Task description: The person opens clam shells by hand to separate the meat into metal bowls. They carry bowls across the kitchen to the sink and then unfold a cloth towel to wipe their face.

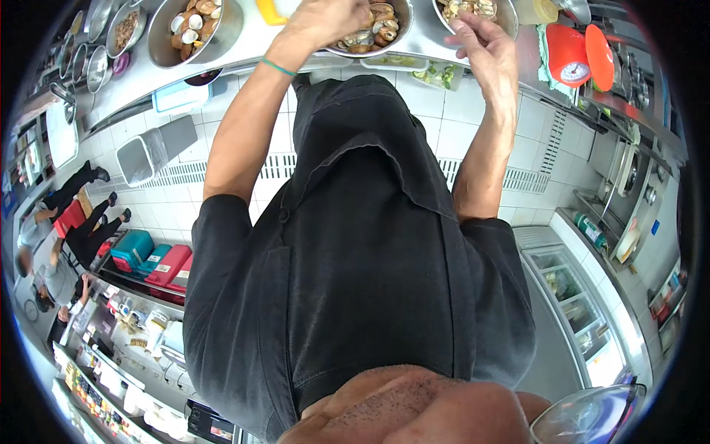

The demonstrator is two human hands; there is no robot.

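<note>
At the top centre, my left hand (330, 18), with a green band at its wrist, reaches over a metal bowl of clams (385, 29). Its fingers are bent together at the clams, and what they hold is hidden. My right hand (489, 50) is at the near rim of another metal bowl (506, 16) to the right, which holds pale shellfish pieces (471, 9). Its thumb and fingers are apart, with nothing visible between them. Left of my left hand stands a deep metal pot (161, 44) with brown and white clams (194, 28).
A yellow-edged tray (271, 10) lies beyond my left forearm. Small metal bowls (99, 69) stand on the far left, a red scale (568, 55) on the right. Greens (438, 75) show below the counter edge. Co-workers (61, 277) are at the left, near a grey bin (136, 158).
</note>
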